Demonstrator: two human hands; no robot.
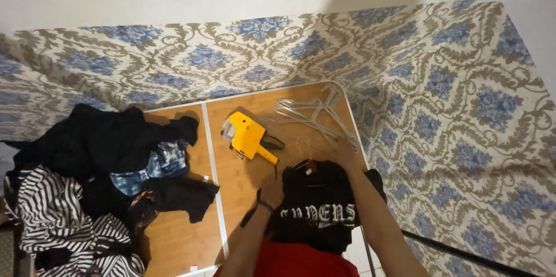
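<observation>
A black garment point(317, 207) with white lettering lies spread on the wooden folding table point(243, 172), a thin hanger hook showing at its neck. My left hand point(271, 189) rests on the garment's left shoulder, fingers closed on the cloth edge. My right hand point(346, 152) presses the garment's far right corner, beside the wire hangers. Just beyond the garment a yellow price-tag gun point(249, 136) sits on the table.
Several white wire hangers point(313, 115) lie at the table's far right corner. A heap of clothes point(110, 167), black, blue-patterned and black-and-white striped, covers the table's left half. Blue and beige patterned wallpaper point(440, 109) surrounds the table on the far and right sides.
</observation>
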